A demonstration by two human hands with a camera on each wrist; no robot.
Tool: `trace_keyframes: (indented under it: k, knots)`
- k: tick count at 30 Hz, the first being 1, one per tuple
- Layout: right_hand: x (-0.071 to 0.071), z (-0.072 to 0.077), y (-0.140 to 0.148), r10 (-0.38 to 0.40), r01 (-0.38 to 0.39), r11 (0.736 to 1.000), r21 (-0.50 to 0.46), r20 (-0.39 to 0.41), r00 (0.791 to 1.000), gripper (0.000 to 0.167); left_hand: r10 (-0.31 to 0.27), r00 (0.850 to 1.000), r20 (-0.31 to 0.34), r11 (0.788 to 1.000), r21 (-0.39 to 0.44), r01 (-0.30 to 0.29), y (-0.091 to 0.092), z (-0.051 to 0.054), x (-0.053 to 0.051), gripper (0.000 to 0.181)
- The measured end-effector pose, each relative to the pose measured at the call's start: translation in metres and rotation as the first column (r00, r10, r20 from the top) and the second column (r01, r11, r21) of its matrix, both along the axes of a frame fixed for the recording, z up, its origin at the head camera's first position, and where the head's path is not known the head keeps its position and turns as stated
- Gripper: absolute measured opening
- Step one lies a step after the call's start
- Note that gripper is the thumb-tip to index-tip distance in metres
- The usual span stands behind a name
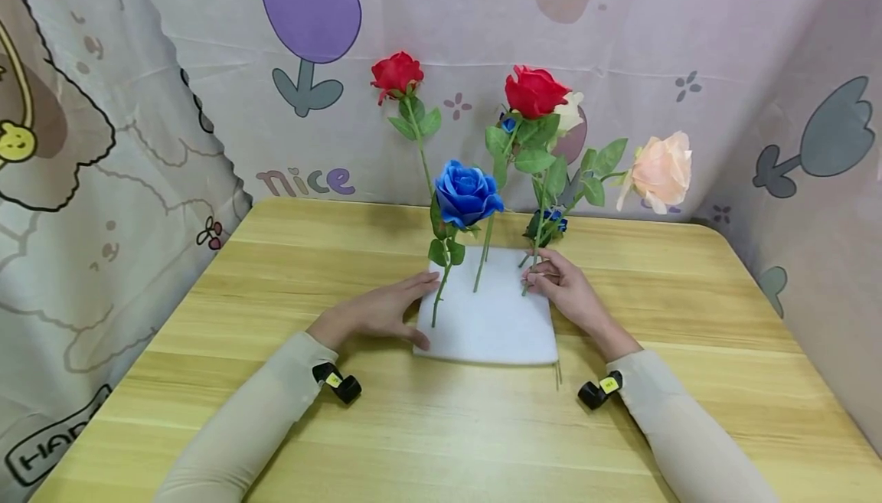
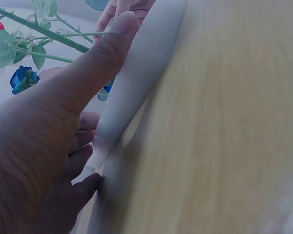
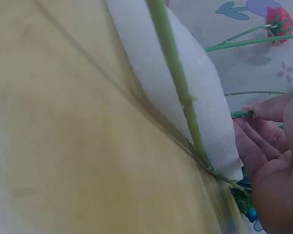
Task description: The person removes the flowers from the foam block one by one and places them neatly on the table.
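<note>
A white foam block lies on the table with several artificial roses standing in it. At its left edge, my left hand rests with thumb and fingers spread; in the left wrist view its thumb stretches along the block. A blue rose stands nearest this hand, with a red rose behind. My right hand pinches a green stem low down, by the block's right side. Which bloom this stem carries is unclear among the overlapping leaves. Above it are another red rose and a peach rose.
A cream-white rose is partly hidden behind the right red one. Blue petals show low behind the block. A long stem runs along the block's right side, and thin stem ends stick out at its front corner. Printed cloth hangs behind the wooden table.
</note>
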State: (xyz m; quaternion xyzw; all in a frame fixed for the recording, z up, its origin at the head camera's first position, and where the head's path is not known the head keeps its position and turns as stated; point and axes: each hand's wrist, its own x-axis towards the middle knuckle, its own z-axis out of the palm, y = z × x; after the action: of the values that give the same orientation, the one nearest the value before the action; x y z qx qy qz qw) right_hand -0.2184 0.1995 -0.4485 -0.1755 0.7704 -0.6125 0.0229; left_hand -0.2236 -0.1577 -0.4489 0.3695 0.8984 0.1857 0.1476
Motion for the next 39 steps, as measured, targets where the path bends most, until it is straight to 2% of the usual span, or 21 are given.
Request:
trace_keyframes:
  k: [15, 25, 39]
  knots:
    - [0.0011, -0.0021, -0.0008, 0.007, -0.008, 0.998, -0.068, -0.025, 1.000, 0.048, 0.005, 1.000, 0.012, 1.000, -0.006, -0.005, -0.0005, -0.0010, 0.0002, 0.121]
    - [0.0015, -0.0019, -0.0014, -0.018, 0.017, 1.000, -0.023, -0.064, 0.998, 0.048, 0.000, 1.000, 0.011, 1.000, -0.012, 0.000, -0.0002, 0.0006, 0.0002, 0.121]
    - [0.0058, 0.0037, -0.0044, -0.044, 0.041, 0.996, -0.075, -0.031, 0.999, 0.047, 0.008, 1.000, 0.028, 1.000, -0.022, -0.007, 0.0003, 0.0011, 0.0007, 0.120]
